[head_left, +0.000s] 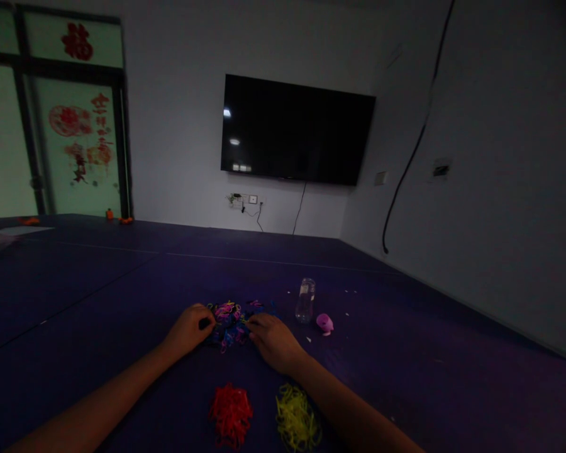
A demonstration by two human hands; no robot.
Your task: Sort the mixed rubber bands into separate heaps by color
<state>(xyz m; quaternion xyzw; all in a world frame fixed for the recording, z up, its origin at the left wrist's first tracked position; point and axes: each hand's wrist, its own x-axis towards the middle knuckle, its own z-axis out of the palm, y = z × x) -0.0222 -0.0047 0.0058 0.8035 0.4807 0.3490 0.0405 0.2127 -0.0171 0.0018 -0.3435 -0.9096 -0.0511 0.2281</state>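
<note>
A mixed heap of small rubber bands [231,328], in pink, blue, dark and yellow, lies on the purple surface between my hands. My left hand [191,328] is at the heap's left side, thumb and index finger pinched together in a ring. What that pinch holds is too small to make out. From the right, my right hand [276,343] reaches into the heap with fingers closed, a yellow rubber band at its fingertips. Closer to me sit a pile of red rubber bands [231,415] and a pile of yellow rubber bands [297,418], the latter beside my right forearm.
A clear bottle [305,305] stands upright right of the heap, with a pink-purple cup-like piece [325,323] beside it. Small white scraps are scattered around them. The purple tabletop [122,289] stretches toward a wall bearing a television [297,132]. A black cable [408,167] hangs at right.
</note>
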